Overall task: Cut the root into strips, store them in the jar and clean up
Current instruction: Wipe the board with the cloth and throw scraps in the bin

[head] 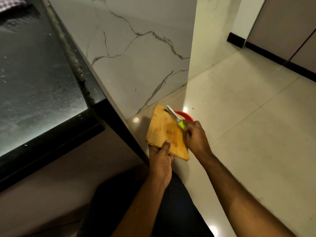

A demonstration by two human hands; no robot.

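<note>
Black polished stone countertop (34, 79) — upper left, a checked cloth (12, 2) at its far corner. White grey-veined marble wall panel (136, 57) beside it, cream glossy floor tiles (248, 125) to the right.

Both forearms reach forward and down, away from the counter, over the floor.

Rectangular wooden cutting board (165, 132) — held tilted above the floor, its far edge over a round red container (185, 115), of which only part of the rim shows.

Left hand (161, 159) — grips the board's near corner, thumb pressed flat on the top face, remaining fingers curled underneath.

Right hand (195, 135) — fingers closed round the handle of a small knife with a lime-green handle (176, 118); steel blade laid across the board's far right edge, pointing away.

Root strips and jar: not seen from here.
</note>
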